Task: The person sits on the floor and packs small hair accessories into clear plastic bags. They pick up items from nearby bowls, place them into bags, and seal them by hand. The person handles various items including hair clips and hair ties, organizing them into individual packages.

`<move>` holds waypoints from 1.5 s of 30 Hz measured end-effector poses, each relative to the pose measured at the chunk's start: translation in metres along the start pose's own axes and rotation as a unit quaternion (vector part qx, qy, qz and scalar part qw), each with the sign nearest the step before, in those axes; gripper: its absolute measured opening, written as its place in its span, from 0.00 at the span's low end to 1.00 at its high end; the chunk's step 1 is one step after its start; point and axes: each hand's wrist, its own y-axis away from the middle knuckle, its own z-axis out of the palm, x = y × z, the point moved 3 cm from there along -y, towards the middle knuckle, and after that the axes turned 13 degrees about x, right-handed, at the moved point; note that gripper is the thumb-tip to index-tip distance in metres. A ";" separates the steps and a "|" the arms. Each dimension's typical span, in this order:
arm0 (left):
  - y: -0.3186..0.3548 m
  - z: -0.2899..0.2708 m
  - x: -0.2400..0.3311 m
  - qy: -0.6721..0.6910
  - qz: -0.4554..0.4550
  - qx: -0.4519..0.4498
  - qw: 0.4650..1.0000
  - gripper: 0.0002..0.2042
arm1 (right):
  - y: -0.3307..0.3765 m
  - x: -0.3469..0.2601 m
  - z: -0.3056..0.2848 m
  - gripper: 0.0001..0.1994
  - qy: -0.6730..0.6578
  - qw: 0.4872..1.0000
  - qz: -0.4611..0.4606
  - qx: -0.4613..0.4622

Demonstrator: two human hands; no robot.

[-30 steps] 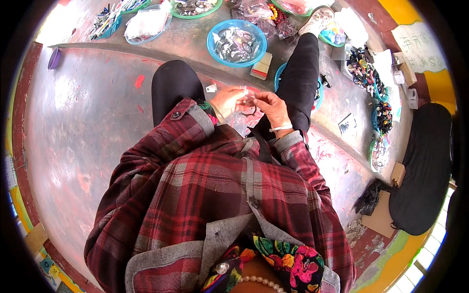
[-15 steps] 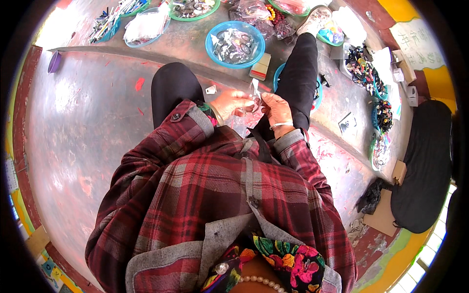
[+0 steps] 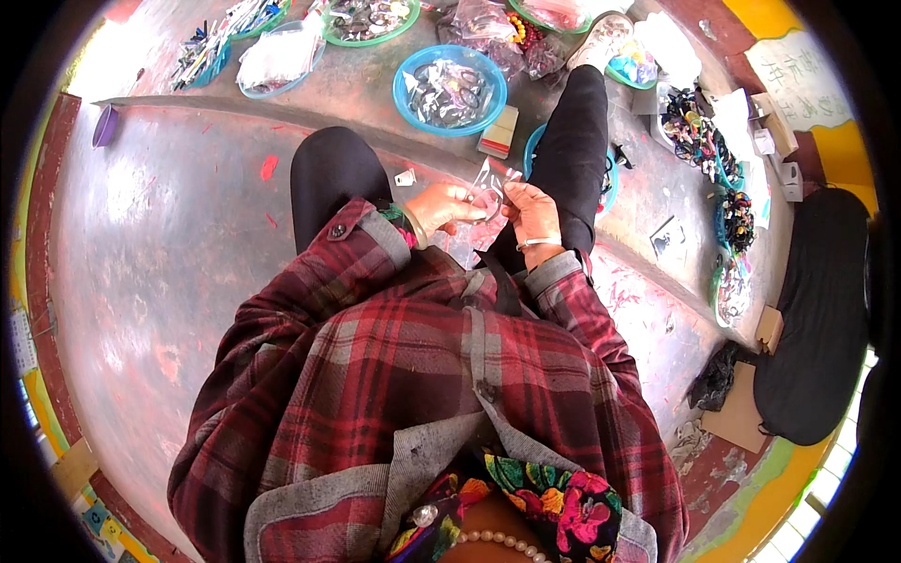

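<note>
In front of my knees, a small clear plastic bag (image 3: 487, 178) stretches between both hands and catches the light. My left hand (image 3: 445, 207) pinches its left side between thumb and fingers. On the other side, my right hand (image 3: 534, 212) grips the edge, fingers curled. Something thin and curved shows low in the bag near the left fingertips; its kind is too small to make out. A little white piece (image 3: 404, 177) lies on the floor beside my left hand.
Ahead stands a blue basin (image 3: 402, 98) of small bagged items, with a tan and red box (image 3: 498, 131) beside it. Another blue basin (image 3: 612, 192) is partly behind my right leg. More baskets line the far side and right. A floor ledge (image 3: 235, 105) runs across.
The clear bag now stands more spread and upright between my hands. My left hand has shifted slightly downward; the right hand has barely moved.
</note>
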 end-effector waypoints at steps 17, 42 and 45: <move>-0.016 -0.006 -0.008 0.305 0.031 0.020 0.952 0.10 | 0.019 -0.004 0.018 0.07 0.060 0.994 -0.069 -0.060; -0.019 -0.011 -0.008 0.336 0.042 0.016 0.941 0.10 | 0.004 0.010 0.008 0.06 0.070 0.997 -0.035 -0.022; -0.021 -0.010 -0.010 0.318 0.063 0.012 0.946 0.10 | 0.003 0.006 0.005 0.05 0.135 0.984 -0.108 0.036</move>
